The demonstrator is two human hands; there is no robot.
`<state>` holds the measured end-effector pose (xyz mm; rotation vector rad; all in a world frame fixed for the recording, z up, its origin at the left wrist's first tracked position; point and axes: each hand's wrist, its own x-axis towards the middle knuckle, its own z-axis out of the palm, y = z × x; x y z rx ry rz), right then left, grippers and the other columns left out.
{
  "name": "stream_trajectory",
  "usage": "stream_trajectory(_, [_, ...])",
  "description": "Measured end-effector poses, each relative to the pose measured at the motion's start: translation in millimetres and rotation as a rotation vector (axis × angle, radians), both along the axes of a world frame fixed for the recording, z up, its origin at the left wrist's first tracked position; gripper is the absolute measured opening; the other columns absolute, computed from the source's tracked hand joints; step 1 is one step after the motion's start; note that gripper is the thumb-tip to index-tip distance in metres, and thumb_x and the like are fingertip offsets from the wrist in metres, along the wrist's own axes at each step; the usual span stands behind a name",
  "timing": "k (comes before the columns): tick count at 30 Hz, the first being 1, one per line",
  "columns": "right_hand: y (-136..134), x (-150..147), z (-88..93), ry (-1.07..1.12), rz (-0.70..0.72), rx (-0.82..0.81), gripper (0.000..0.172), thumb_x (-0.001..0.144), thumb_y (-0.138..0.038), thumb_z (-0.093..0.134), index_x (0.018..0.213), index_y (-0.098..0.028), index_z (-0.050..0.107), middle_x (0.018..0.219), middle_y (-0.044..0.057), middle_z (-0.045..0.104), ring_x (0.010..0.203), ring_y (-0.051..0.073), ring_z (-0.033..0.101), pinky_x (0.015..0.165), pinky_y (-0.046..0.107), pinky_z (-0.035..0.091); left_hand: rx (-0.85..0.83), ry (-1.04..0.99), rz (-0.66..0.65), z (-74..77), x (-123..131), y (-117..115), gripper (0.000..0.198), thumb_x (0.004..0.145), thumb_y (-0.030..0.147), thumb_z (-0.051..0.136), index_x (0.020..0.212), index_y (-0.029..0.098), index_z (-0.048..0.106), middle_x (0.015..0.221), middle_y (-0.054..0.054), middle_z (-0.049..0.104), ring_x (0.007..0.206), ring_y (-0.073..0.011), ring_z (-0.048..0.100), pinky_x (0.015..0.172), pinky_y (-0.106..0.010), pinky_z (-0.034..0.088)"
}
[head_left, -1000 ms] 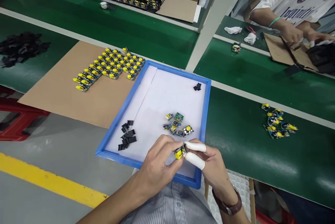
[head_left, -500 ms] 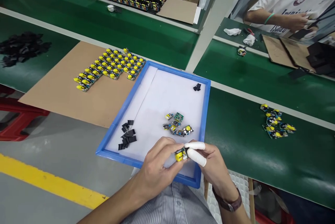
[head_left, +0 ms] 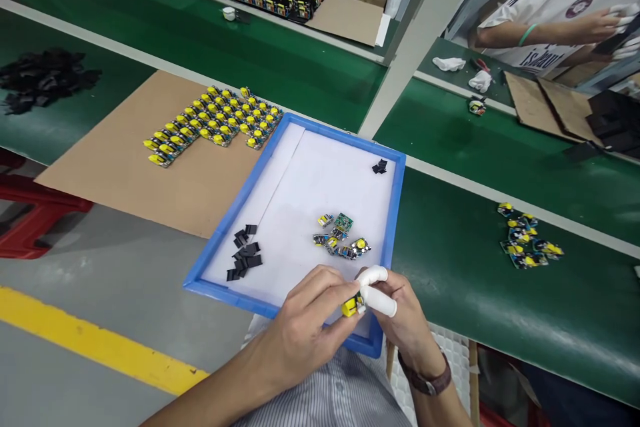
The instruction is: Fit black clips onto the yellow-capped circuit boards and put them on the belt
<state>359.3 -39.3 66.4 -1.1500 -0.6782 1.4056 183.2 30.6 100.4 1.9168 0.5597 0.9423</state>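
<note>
Between my two hands is a small circuit board with a yellow transformer. My left hand pinches it from the left. On its other side, my right hand, with white finger cots on thumb and forefinger, is closed on the board's edge; whether a small black part is also in those fingers is hidden. Both hands are over the near end of a blue-rimmed white tray. Beyond them in the tray lie several loose circuit boards. Black plastic pieces lie at the tray's left, and a few more black pieces in its far right corner.
Rows of yellow-topped boards stand on a cardboard sheet to the left, near a black heap. More boards lie on the green bench at right. A post rises behind the tray. Across the bench a co-worker handles something dark.
My hands and the board have shifted slightly right and down. My right fingers have bent further over the board's top edge. The co-worker's hands have moved up and right.
</note>
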Motion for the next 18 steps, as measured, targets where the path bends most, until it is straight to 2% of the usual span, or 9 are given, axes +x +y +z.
stream_trajectory(5, [-0.8, 3.2, 1.8, -0.162, 0.053, 0.024, 0.015, 0.081, -0.028, 0.082, 0.094, -0.022, 0.078, 0.089, 0.004, 0.075, 0.077, 0.019, 0.068, 0.072, 0.028, 0.057, -0.064, 0.041, 0.008, -1.4, -2.1, -0.3, 0.047, 0.084, 0.004, 0.071, 0.128, 0.017, 0.062, 0.102, -0.008, 0.064, 0.094, -0.0195, 0.063, 0.080, -0.037, 0.058])
stream_trajectory(11, [0.1, 3.6, -0.3, -0.063, 0.045, -0.059, 0.015, 0.081, -0.033, 0.082, 0.091, -0.022, 0.078, 0.077, 0.003, 0.075, 0.066, 0.018, 0.068, 0.064, 0.027, 0.058, -0.038, 0.036, -0.016, -4.3, -2.9, 1.4, 0.045, 0.084, 0.005, 0.071, 0.127, 0.017, 0.063, 0.103, -0.008, 0.064, 0.097, -0.0206, 0.063, 0.082, -0.037, 0.058])
stream_trajectory(16, [1.2, 0.8, 6.2, -0.169, 0.035, -0.006, 0.018, 0.080, -0.031, 0.084, 0.096, -0.023, 0.080, 0.085, 0.004, 0.077, 0.074, 0.019, 0.070, 0.070, 0.028, 0.059, -0.039, 0.020, -0.005, -7.3, -3.9, 1.1, 0.046, 0.084, 0.003, 0.071, 0.128, 0.016, 0.063, 0.105, -0.009, 0.065, 0.099, -0.0203, 0.064, 0.084, -0.037, 0.059])
stream_trajectory(18, [2.2, -1.6, 4.6, -0.165, 0.017, -0.028, 0.019, 0.082, -0.034, 0.083, 0.098, -0.023, 0.080, 0.078, 0.003, 0.076, 0.068, 0.019, 0.069, 0.068, 0.029, 0.059, -0.036, 0.017, 0.003, -8.8, -3.8, 3.1, 0.047, 0.085, 0.004, 0.071, 0.129, 0.017, 0.062, 0.106, -0.009, 0.065, 0.100, -0.0204, 0.064, 0.085, -0.037, 0.059])
